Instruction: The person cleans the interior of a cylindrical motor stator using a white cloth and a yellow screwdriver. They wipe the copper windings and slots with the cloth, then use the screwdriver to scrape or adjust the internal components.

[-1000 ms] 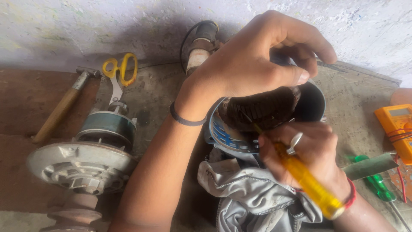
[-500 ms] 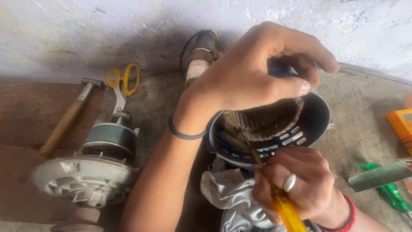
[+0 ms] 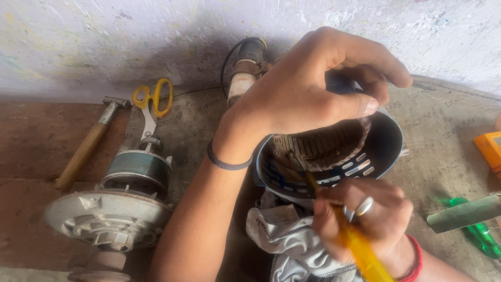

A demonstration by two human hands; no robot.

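Your left hand [image 3: 313, 89] is curled over the top of the dark blue round metal motor housing [image 3: 383, 149], thumb and fingers pressed on the brown ribbed stator core [image 3: 323, 146] that sits inside it. The housing rests on the grey crumpled cloth [image 3: 292, 245] in front of you. Your right hand [image 3: 365, 219] is closed around the yellow-handled screwdriver [image 3: 360, 253], its tip pushed between core and housing wall. The core looks tilted and partly lifted, so I judge it is loosened but not yet out. The grey rotor assembly with round end plate [image 3: 112, 216] already lies apart on your left, beside the wooden-handled hammer [image 3: 86, 146] and yellow-handled scissors [image 3: 151, 99].
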